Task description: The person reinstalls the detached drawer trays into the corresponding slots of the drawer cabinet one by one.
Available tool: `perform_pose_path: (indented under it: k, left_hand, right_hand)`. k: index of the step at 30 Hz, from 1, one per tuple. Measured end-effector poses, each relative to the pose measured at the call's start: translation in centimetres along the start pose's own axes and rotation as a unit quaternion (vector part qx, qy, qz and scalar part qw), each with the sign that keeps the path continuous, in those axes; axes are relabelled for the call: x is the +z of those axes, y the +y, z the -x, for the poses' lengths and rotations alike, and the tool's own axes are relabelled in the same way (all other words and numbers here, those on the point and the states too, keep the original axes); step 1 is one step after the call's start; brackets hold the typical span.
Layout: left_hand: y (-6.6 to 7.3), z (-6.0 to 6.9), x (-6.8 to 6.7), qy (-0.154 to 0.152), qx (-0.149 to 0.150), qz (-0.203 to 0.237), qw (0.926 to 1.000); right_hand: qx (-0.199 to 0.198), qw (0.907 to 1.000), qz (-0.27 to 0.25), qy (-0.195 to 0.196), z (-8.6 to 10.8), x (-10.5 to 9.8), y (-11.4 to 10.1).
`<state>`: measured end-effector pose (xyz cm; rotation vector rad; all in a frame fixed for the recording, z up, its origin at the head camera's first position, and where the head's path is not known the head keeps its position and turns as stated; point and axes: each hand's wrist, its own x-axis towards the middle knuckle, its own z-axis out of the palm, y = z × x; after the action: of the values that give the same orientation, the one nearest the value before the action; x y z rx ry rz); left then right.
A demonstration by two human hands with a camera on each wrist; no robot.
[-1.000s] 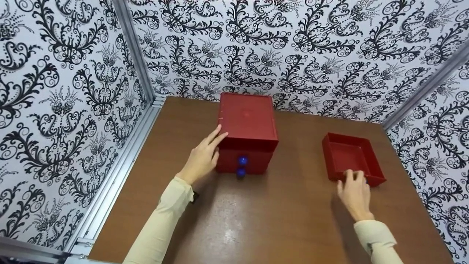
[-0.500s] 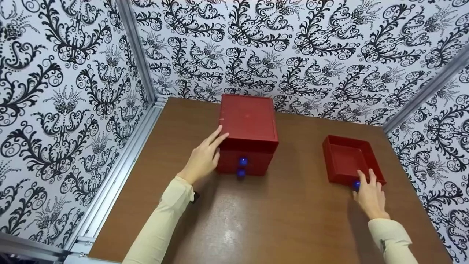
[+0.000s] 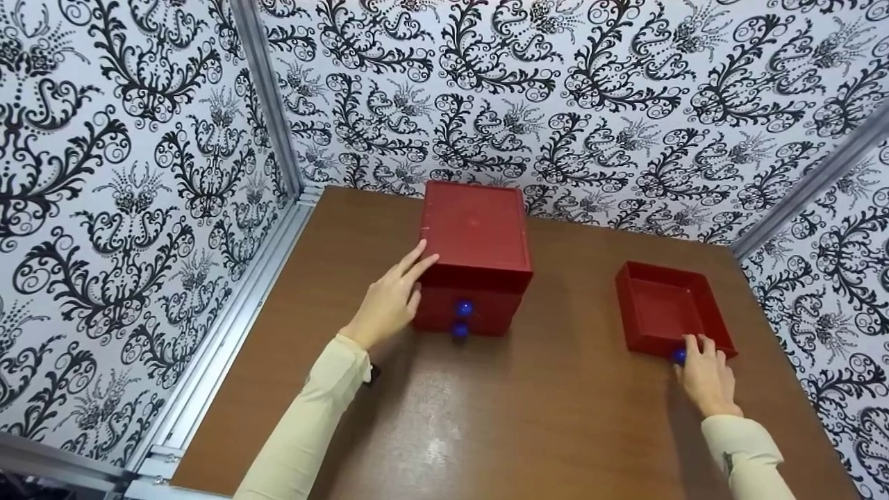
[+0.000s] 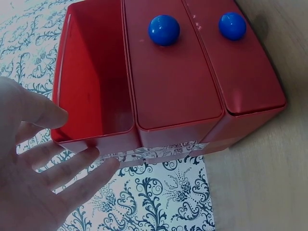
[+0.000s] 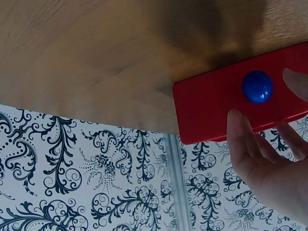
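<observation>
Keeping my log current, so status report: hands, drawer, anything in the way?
Left hand against red drawer cabinet; right hand by blue knob of red drawer. Drawer out, on tabletop. Nothing seen between drawer and cabinet.

I'm looking into a lab-like booth. Metal framing and scroll-patterned panels enclose a brown tabletop.

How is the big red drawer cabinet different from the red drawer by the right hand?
The drawer cabinet is taller, while the loose drawer is low and shallow. The cabinet is covered on top, but the drawer is open. The cabinet's front has two blue knobs; the drawer's front has just one blue knob. Both are red and sit on the brown table.
</observation>
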<state>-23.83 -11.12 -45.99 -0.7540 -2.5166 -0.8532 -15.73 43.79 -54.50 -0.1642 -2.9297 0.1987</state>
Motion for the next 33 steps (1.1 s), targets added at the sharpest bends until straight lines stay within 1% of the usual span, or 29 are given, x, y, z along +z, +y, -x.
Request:
perform_pose_path:
  k: [9, 24, 33]
  left_hand:
    - [0.2, -0.1, -0.1, 0.004, 0.006, 0.002, 1.0]
    - [0.0, -0.1, 0.1, 0.0, -0.001, -0.001, 1.0]
    - [0.1, -0.1, 0.0, 0.004, 0.007, -0.009, 0.9999]
  right_hand:
    - [-0.013, 0.9997, -0.006, 0.021, -0.1, 0.4, 0.4]
    - [-0.018, 0.9987, 0.002, 0.047, -0.5, 1.2, 1.0]
    - [-0.028, 0.9977, -0.004, 0.061, -0.8, 1.5, 1.2]
